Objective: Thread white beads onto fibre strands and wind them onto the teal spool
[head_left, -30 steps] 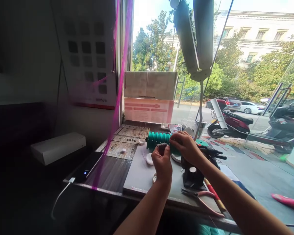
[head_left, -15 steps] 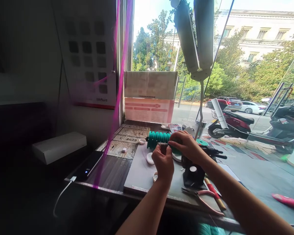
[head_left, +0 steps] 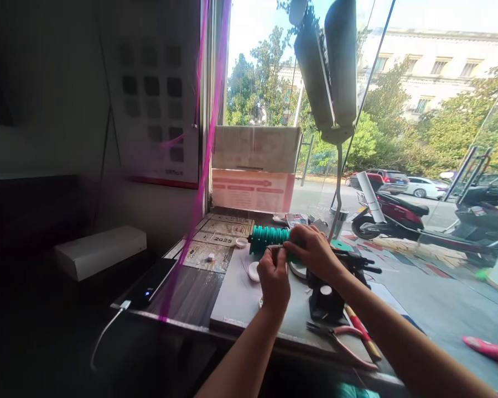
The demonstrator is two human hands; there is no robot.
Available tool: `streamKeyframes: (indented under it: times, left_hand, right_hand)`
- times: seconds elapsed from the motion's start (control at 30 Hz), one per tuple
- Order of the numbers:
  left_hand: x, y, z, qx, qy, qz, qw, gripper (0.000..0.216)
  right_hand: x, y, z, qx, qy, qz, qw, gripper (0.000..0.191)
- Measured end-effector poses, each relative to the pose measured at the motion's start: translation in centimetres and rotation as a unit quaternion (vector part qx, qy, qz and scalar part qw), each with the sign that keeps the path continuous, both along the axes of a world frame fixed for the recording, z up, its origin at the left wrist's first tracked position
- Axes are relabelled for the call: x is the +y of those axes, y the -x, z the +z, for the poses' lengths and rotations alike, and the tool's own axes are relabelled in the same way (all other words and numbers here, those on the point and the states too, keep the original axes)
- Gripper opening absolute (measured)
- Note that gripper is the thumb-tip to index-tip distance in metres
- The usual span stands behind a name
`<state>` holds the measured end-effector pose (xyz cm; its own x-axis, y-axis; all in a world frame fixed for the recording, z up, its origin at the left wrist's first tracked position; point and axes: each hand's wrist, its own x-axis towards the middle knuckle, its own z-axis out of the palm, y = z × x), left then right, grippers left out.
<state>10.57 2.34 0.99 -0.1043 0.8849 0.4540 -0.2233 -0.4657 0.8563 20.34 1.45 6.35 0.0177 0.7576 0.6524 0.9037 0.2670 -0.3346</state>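
Observation:
A green ribbed roller (head_left: 263, 239) lies sideways above the board, with a black stand (head_left: 324, 305) to its lower right. My left hand (head_left: 275, 282) is closed in a pinch just in front of the roller, its fingertips close to those of my right hand. Bent over the roller's right end, my right hand (head_left: 313, 249) has thumb and fingers pressed together. Whatever is between the fingers is too small to make out. A white dish (head_left: 254, 272) stands left of my left hand, and another round dish is mostly hidden behind that wrist.
Pliers with pink handles (head_left: 348, 345) lie near the front edge, beside a red and tan stick (head_left: 363, 331). A small white dish (head_left: 241, 242) sits at the back. Pink strands (head_left: 205, 166) hang at left, above a dark phone-like device (head_left: 149, 290) with a white cable.
My left hand has turned slightly and its fingertips are closer to the roller, covering more of the lower dish. My right hand stays at the roller. The view has shifted slightly.

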Motion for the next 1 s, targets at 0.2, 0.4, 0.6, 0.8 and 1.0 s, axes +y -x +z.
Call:
streamKeyframes:
  times: [0.2,0.4,0.6,0.8,1.0]
  left_hand:
    - [-0.6,5.3,0.1,-0.021,0.041,-0.058,0.997,0.039]
    - [-3.3,9.1,0.5,-0.071,0.218,-0.261,0.938,0.041]
    - [-4.4,8.8,-0.4,-0.049,0.232,-0.363,0.901,0.039]
    - [-4.5,8.7,-1.0,-0.018,0.231,-0.392,0.890,0.043]
    - [-4.5,8.8,-0.9,-0.029,0.209,-0.373,0.904,0.039]
  right_hand:
    - [-2.7,-0.1,1.5,0.157,0.018,0.096,0.983,0.026]
    - [-5.8,3.4,0.2,0.213,0.059,0.140,0.965,0.022]
    - [-5.4,6.5,-2.1,0.328,0.129,0.200,0.914,0.024]
    - [-5.1,7.5,-2.1,0.341,0.120,0.193,0.912,0.023]
    - [-5.2,7.4,-2.3,0.388,0.114,0.187,0.896,0.023]
